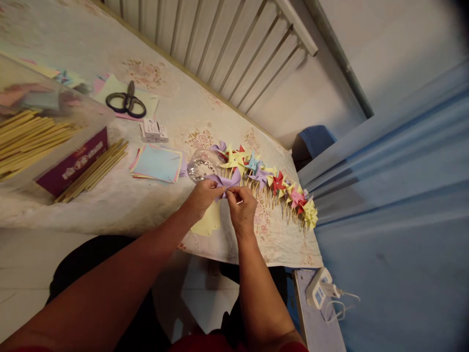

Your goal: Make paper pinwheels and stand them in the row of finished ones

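I pinch the purple paper between my left hand and right hand, over the table's near side. Uneven pulling could crease or tear its folds; a loosened pinch could let them spring open. My knuckles might knock the clear container just beyond, spilling its shiny bits, or crush the nearest pinwheels.

L hand & R hand pinch purple paper; pinwheels nearby on tbl; scissors atop sheets.
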Available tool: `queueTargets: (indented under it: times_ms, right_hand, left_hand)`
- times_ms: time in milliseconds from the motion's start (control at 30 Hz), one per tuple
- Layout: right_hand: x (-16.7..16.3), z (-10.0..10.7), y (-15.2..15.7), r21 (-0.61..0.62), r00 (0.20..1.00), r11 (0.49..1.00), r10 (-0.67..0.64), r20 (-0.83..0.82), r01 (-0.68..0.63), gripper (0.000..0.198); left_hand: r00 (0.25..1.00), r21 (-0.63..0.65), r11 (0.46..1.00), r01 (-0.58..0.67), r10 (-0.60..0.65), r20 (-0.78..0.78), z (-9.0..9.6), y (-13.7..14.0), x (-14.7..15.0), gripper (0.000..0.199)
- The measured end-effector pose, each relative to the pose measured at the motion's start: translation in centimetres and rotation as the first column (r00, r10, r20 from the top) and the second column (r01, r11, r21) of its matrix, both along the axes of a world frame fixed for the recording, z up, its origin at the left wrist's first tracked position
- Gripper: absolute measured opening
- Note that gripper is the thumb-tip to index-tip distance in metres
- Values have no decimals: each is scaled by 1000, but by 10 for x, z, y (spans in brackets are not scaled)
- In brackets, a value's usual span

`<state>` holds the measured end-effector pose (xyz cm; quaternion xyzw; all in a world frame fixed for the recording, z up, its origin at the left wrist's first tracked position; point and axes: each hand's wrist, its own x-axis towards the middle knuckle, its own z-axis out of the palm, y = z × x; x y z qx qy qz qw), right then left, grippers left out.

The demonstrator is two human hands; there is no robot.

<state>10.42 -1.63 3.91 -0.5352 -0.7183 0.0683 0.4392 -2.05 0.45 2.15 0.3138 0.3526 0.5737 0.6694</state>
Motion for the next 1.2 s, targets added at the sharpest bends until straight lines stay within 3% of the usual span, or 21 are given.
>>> queueTargets:
  times_ms: [733,1200]
  right_hand:
    - [-3,-4,-3,-48,997,998,-43,-66,39,13]
    - [-2,-5,-1,-77,997,995,-70,-18,68,16]
  left_hand:
    - [998,0,1000,-2,2,-63,-2,-1,-1,26]
    - [993,12,1000,-5,6,-118,-4,0,0,27]
